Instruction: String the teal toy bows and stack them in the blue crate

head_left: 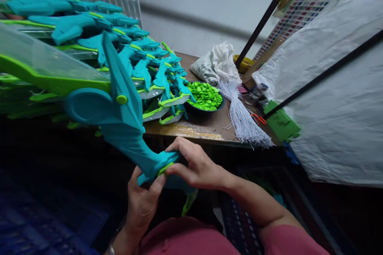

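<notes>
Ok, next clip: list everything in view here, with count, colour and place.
held toy: one, teal with lime trim and a clear blade, gripped at lower centre
table: one, brown, centre
stacked toys: many, teal and lime, piled on the table's left
bowl: one, dark, on the table beside the stacked toys
green pieces: many, lime, filling the bowl
string bundle: one, pale grey, right of the bowl
white bag: one, white, behind the bowl
green block: one, green, table's right edge
plastic sheet: one, white, far right
colour chart: one, multicoloured, upper right
left hand: one, bare, gripping the toy's handle end from below
right hand: one, bare, on the handle end from above
</notes>
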`<state>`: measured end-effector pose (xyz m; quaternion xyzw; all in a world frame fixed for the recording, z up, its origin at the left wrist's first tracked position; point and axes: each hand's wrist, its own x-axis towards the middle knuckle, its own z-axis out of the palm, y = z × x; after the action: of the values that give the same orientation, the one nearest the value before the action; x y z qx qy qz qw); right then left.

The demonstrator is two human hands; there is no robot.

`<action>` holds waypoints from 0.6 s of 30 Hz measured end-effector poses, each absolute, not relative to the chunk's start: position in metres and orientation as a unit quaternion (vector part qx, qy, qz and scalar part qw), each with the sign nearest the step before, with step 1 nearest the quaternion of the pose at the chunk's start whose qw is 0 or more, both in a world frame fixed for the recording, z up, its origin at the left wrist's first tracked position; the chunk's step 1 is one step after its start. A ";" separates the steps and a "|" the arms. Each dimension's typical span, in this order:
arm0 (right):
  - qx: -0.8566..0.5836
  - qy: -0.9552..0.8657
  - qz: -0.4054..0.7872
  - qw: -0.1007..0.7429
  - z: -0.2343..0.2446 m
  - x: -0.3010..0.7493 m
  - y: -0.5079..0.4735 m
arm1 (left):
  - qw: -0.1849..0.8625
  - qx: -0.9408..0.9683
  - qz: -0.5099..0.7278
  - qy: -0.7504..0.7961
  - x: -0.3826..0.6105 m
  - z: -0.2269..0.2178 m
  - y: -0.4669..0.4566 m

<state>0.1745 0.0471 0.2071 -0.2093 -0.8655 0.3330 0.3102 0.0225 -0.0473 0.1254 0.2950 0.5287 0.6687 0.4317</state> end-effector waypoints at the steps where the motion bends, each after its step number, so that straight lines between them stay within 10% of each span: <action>1: -0.206 -0.865 0.333 0.313 0.205 0.175 0.049 | 0.434 0.291 0.666 0.532 0.023 0.124 -0.046; 18: -0.259 -0.852 0.421 0.171 0.230 0.190 0.074 | 0.405 0.472 0.552 0.555 0.006 0.167 -0.041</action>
<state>0.1902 0.0744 0.2305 -0.2586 -0.8523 0.4211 0.1714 0.0058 -0.0406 0.1675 0.4725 0.5555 0.5516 0.4049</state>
